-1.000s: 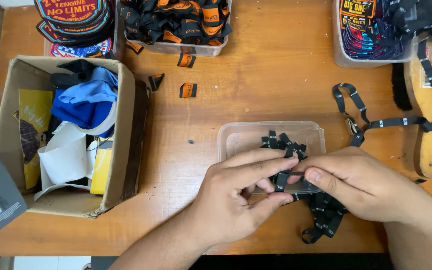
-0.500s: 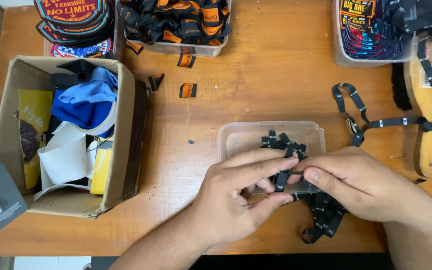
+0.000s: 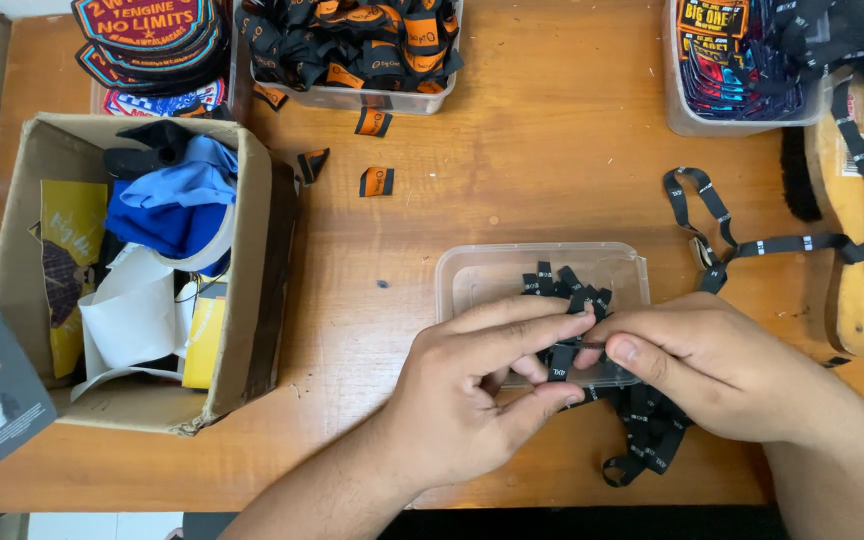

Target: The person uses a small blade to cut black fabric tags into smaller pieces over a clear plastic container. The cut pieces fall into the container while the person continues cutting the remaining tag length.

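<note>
Head view: we see the left hand (image 3: 462, 400) and the right hand (image 3: 712, 365) meeting over the near edge of a clear tray (image 3: 492, 275) on the tabletop (image 3: 552, 170). Both hands' fingers are closed on one black label (image 3: 562, 362), pinched between thumbs and forefingers. More black labels (image 3: 564, 283) lie in the tray, and a bunch (image 3: 647, 435) lies under the right hand. A cardboard box (image 3: 252, 290) stands well to the left, and a black strap (image 3: 752, 245) lies just past the tray on the right.
</note>
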